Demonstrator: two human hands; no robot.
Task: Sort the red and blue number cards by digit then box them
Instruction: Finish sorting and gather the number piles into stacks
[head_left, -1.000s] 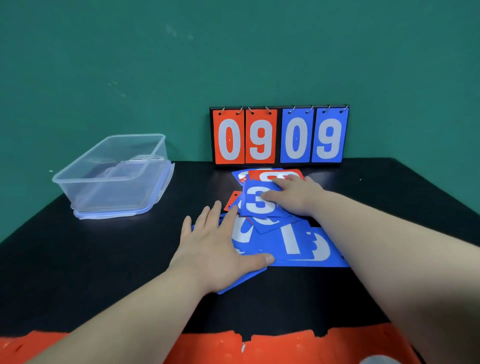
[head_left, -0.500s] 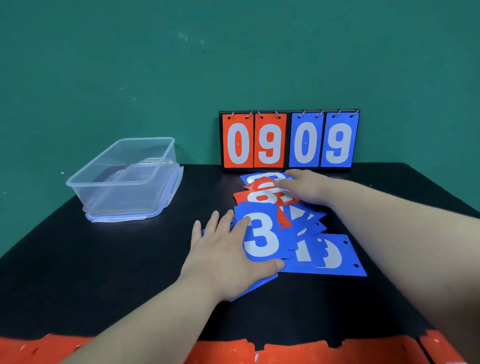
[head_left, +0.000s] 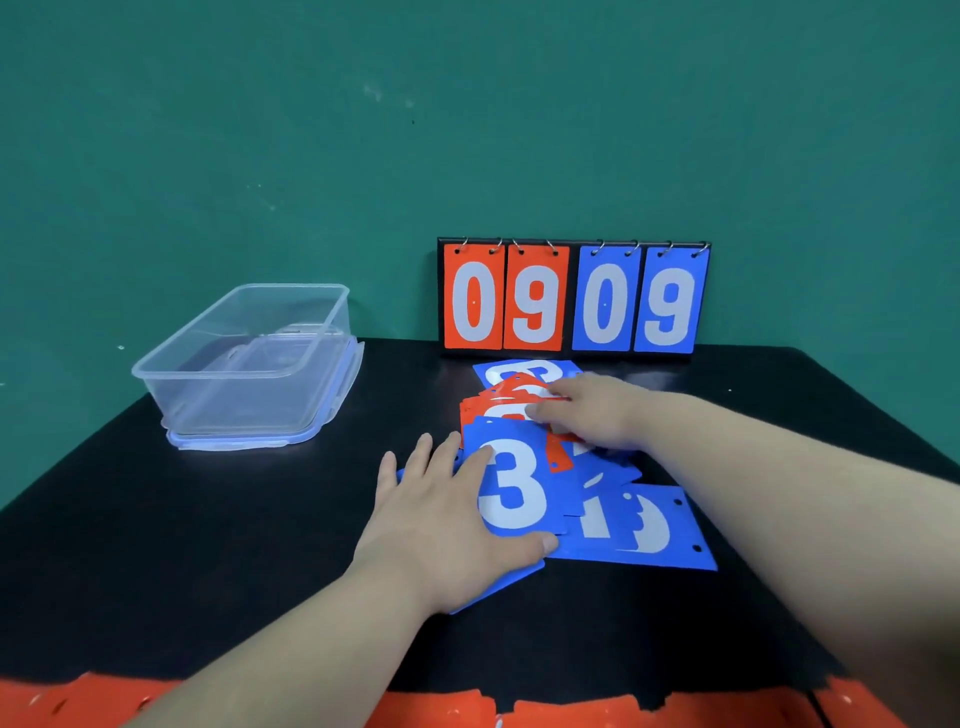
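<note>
A loose heap of red and blue number cards lies on the black table (head_left: 208, 545). On top sits a blue card marked 3 (head_left: 511, 488). My left hand (head_left: 441, 525) lies flat on its left edge, thumb along its bottom, fingers spread. Behind it, red cards (head_left: 498, 408) are fanned out, and my right hand (head_left: 592, 410) rests on them with fingers curled over their right side. A blue card (head_left: 639, 530) sticks out to the right, and another blue card (head_left: 519, 370) lies at the far end.
A clear plastic box (head_left: 244, 364) stands open on its lid at the back left. A flip scoreboard (head_left: 574, 299) showing 09 in red and 09 in blue leans on the green wall. Red sheets (head_left: 441, 709) line the table's near edge.
The blue 3 card slid toward me under my left hand. My right hand moved back onto the red cards, which are now uncovered and fanned.
</note>
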